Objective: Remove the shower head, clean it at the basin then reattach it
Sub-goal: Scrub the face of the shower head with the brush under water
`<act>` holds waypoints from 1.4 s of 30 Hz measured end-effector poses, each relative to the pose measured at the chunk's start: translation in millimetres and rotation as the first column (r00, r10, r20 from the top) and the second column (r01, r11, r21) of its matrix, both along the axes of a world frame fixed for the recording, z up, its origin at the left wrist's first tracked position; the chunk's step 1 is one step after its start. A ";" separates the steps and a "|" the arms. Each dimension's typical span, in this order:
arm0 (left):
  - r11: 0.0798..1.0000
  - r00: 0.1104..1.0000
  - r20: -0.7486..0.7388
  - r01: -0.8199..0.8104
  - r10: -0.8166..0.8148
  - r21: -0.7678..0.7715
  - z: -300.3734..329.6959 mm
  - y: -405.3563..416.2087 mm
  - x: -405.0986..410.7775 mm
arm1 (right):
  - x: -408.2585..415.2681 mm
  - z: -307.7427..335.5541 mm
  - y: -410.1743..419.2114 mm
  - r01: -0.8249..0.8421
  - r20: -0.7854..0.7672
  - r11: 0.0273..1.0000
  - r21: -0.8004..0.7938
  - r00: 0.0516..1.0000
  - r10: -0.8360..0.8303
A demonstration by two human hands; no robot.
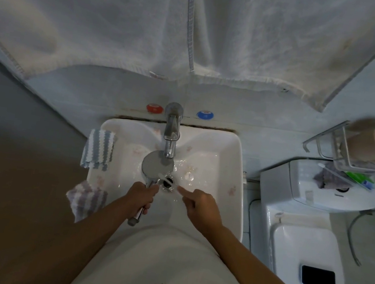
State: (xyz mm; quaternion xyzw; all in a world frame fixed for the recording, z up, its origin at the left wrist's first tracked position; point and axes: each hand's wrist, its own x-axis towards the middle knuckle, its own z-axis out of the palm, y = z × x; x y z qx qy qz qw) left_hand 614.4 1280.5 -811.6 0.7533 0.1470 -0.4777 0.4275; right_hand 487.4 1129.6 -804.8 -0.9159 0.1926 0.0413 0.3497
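The chrome shower head (156, 165) lies face-down over the white basin (234, 163), right under the tap spout (170, 139). My left hand (141, 196) grips its handle, whose end sticks out below my fist. My right hand (201, 206) pinches a thin white brush (162, 176), index finger stretched along it. The brush tip lies at the neck of the shower head, just above the drain (168, 183). The basin floor to the right of the head glistens with water.
A blue-and-white striped cloth (98, 152) and a purple striped cloth (85, 199) hang on the basin's left rim. Red (154, 108) and blue (205, 115) knobs flank the tap. A towel (198, 23) hangs above. At the right are a toilet (300, 242) with a phone (318, 277), and a wire rack (339, 148) of cups.
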 end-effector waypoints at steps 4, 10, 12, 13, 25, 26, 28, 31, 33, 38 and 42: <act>1.000 0.999 -0.010 -0.030 0.030 0.008 -0.3 2.9 1.5 | 3.1 -1.7 -3.3 0.095 -0.031 0.995 -0.008 0.995 -0.095; 1.000 1.000 -0.019 -0.019 0.020 0.015 0.6 1.6 1.5 | 1.2 0.4 1.4 -0.005 -0.007 1.000 0.020 1.000 0.005; 1.000 1.000 -0.012 -0.020 0.020 0.015 1.5 0.1 2.5 | 2.8 -2.5 -3.9 0.098 0.004 0.995 -0.028 0.995 -0.098; 1.000 1.000 -0.010 -0.018 0.018 0.014 1.7 -0.1 2.6 | 2.6 -3.4 -5.3 0.116 0.003 0.992 -0.040 0.993 -0.116; 1.000 1.000 -0.001 0.011 -0.011 0.029 0.4 0.0 0.3 | 0.5 -0.6 1.6 -0.079 0.003 0.997 0.000 0.997 0.079; 1.000 1.000 0.000 0.015 -0.015 0.027 0.6 0.1 0.4 | 1.2 -1.5 0.4 -0.050 0.005 0.999 -0.012 0.999 0.050; 1.000 1.000 0.006 0.021 -0.021 0.019 0.9 0.2 0.9 | 3.5 -5.5 -5.7 0.066 0.016 0.996 -0.053 0.998 -0.065; 1.000 1.000 0.009 0.027 -0.027 0.012 1.5 1.0 0.1 | 3.6 -4.7 -3.3 0.010 0.011 1.000 -0.011 1.000 -0.010; 1.000 1.000 0.012 0.026 -0.027 0.015 1.6 1.7 0.0 | 2.7 -2.1 1.6 -0.071 -0.003 0.997 0.027 0.997 0.072; 0.999 0.999 0.014 0.034 -0.034 0.019 1.3 3.4 -0.9 | 5.9 -5.3 -6.8 0.130 -0.018 0.990 -0.051 0.991 -0.131; 0.999 0.999 0.013 0.030 -0.030 0.031 0.3 4.6 -0.8 | 1.1 -4.1 -1.7 -0.024 0.004 0.999 0.045 1.000 0.024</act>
